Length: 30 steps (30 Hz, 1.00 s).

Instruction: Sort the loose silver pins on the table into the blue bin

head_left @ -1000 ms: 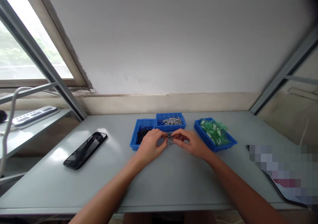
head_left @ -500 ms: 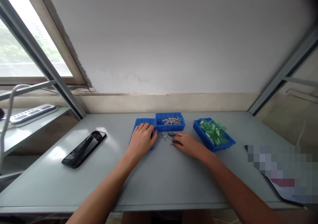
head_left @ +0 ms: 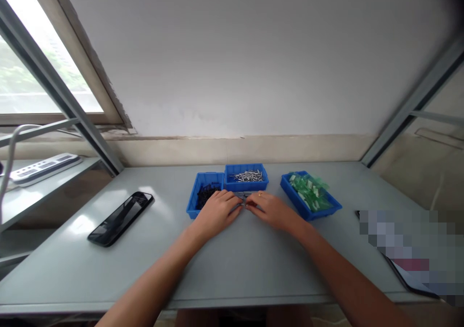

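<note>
My left hand (head_left: 217,212) has its fingers bent together over the table, in front of the left blue bin (head_left: 191,210), which holds small black pieces (head_left: 206,194). What lies in its fingertips, if anything, is too small to make out. Facing it, my right hand (head_left: 272,209) is closed in a pinch, its fingertips close to those of the left. A slim silver metal pin shows at its fingertips. Several more silver metal pins (head_left: 242,194) lie on the table just behind the fingers, partly covered by them. Behind these, a second blue bin (head_left: 246,186) contains many silver metal pins (head_left: 249,175).
Right of my hands stands a blue bin (head_left: 294,202) filled with green packets (head_left: 310,191). A black phone (head_left: 121,219) lies at left. A flat, partly blurred-out device (head_left: 409,278) is at the right edge. A power strip (head_left: 45,168) rests on the left shelf.
My left hand has left the bin of black pieces and moved right, to meet my right hand. The right hand has stayed near the loose pins with its fingers pinched.
</note>
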{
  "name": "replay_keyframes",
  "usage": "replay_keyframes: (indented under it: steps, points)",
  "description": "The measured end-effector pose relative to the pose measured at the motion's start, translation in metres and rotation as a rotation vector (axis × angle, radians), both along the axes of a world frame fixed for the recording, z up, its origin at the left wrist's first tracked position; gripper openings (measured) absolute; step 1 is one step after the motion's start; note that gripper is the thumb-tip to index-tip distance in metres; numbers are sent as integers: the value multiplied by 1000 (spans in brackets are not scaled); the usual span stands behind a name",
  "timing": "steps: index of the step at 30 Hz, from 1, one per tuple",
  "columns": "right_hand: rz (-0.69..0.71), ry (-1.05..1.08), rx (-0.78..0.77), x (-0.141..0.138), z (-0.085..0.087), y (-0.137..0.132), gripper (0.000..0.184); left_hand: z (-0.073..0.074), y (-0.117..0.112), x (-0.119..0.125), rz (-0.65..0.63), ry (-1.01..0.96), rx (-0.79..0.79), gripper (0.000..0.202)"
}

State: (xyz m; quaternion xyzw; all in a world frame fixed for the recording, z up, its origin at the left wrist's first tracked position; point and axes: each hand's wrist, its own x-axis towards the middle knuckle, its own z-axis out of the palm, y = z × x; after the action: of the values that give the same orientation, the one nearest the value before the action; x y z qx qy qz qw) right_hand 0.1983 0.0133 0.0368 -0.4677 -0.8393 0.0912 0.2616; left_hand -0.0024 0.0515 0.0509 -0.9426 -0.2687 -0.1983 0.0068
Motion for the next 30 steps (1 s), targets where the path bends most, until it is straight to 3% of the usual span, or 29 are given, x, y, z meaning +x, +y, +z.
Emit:
replay_keyframes:
  steps: [10, 19, 30]
  points:
    - [-32, 31, 99, 8, 2, 3, 21, 3, 0, -1, 94, -65, -11, 22]
    - [11, 43, 135, 2, 3, 0, 22, 1, -1, 0, 5, -86, -35, 20]
    - [-21, 45, 126, 5, 5, -1, 20, 1, -1, 1, 32, -219, -74, 14]
